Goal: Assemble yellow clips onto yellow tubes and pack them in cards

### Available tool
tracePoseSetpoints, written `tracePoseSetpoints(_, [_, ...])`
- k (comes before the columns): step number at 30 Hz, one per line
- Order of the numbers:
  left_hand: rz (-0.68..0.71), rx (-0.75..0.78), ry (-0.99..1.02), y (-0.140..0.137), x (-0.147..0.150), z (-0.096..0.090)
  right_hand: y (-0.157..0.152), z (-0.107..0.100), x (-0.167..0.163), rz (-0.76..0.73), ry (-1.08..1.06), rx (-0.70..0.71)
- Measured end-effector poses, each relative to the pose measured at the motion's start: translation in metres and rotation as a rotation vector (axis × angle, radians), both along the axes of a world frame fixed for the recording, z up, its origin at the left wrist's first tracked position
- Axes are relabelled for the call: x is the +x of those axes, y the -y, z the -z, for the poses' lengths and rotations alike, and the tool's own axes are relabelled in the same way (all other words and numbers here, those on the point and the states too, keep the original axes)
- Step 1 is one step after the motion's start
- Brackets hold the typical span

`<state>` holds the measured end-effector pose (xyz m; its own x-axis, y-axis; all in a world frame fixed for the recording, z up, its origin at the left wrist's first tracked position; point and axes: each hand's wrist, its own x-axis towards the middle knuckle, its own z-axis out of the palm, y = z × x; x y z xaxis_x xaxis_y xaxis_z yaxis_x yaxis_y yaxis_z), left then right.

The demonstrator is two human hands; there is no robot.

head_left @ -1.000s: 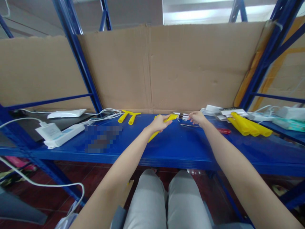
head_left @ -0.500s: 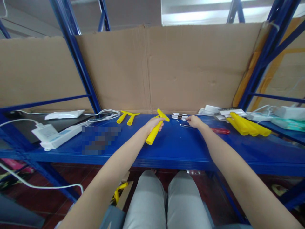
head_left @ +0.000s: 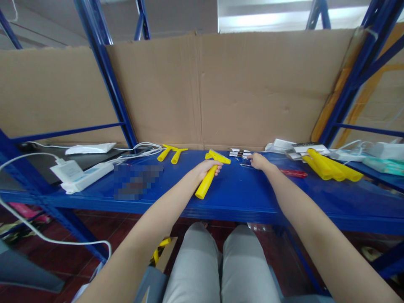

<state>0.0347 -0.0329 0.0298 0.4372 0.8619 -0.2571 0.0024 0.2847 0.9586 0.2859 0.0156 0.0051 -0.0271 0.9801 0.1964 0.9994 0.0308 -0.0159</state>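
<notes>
My left hand (head_left: 208, 169) is wrapped round the handle of a yellow T-shaped scraper (head_left: 204, 186), its wide head pointing away from me and its round handle end toward me. My right hand (head_left: 259, 161) reaches down to the blue shelf with its fingertips pinched together; what lies between them is too small to make out. Tiny metal pieces, perhaps screws, lie by those fingertips. Under and beside my right hand is a screwdriver with a red handle (head_left: 294, 173), its shaft pointing left. Small packs of blades (head_left: 239, 154) sit just behind the fingertips.
Two yellow T-shaped pieces (head_left: 178, 155) lie at the back left. Several yellow handles (head_left: 334, 167) are piled at the right beside white boxes (head_left: 279, 145). A white power strip (head_left: 86, 176) and cables occupy the left. Cardboard (head_left: 252, 88) walls the back; blue posts (head_left: 112, 84) frame the sides.
My left hand has turned the yellow scraper so that its head shows more broadside, and its handle end has come slightly nearer. My right hand stays at the small pieces. The view has shifted slightly.
</notes>
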Motion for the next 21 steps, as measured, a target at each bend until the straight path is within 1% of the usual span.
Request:
tracePoseSetpoints(4, [0.005,-0.023,-0.004,0.0,-0.001,-0.001,0.0,0.0,-0.001,-0.023,0.025,0.025])
tracePoseSetpoints(8, [0.031,-0.023,0.016,-0.002,-0.001,0.0,0.001,-0.001,-0.002,-0.029,-0.013,0.037])
tracePoseSetpoints(12, [0.047,-0.02,0.023,-0.006,-0.001,0.005,0.005,-0.004,-0.004,-0.02,-0.01,0.022])
tracePoseSetpoints(17, [0.055,-0.025,0.034,-0.009,-0.001,0.008,0.011,-0.007,-0.005,-0.046,0.051,0.001])
tracePoseSetpoints(21, [0.076,-0.041,0.031,-0.012,-0.002,0.009,0.012,-0.008,-0.007,-0.059,0.037,0.02])
